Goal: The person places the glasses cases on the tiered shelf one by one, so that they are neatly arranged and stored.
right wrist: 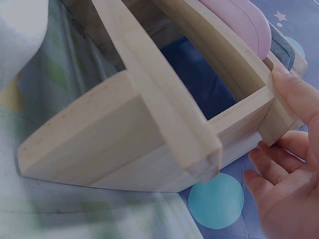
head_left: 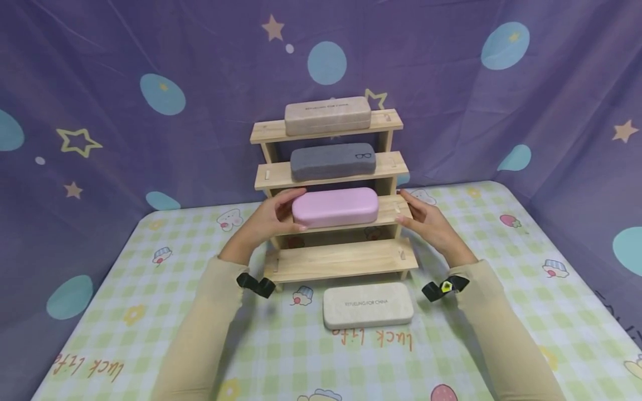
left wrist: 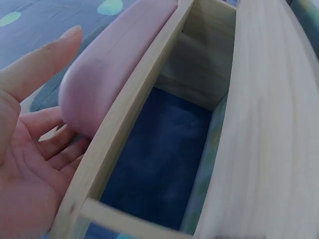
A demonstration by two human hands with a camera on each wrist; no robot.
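A stepped wooden display shelf (head_left: 341,262) stands on the table. On its second tier from the bottom lies a pink glasses case (head_left: 335,207), left of the tier's middle. My left hand (head_left: 268,219) is at the case's left end; in the left wrist view its fingers (left wrist: 65,149) touch the end, while the thumb is raised apart. My right hand (head_left: 426,220) holds the right end of the same tier, thumb at the front. In the right wrist view that thumb (right wrist: 294,87) lies against the board, with the other fingers curled below.
A grey-blue glasses case (head_left: 333,162) sits one tier up, and a beige case (head_left: 327,116) on the top tier. A white case (head_left: 368,305) lies on the checkered tablecloth (head_left: 175,295) before the shelf. Behind hangs a purple curtain (head_left: 220,67).
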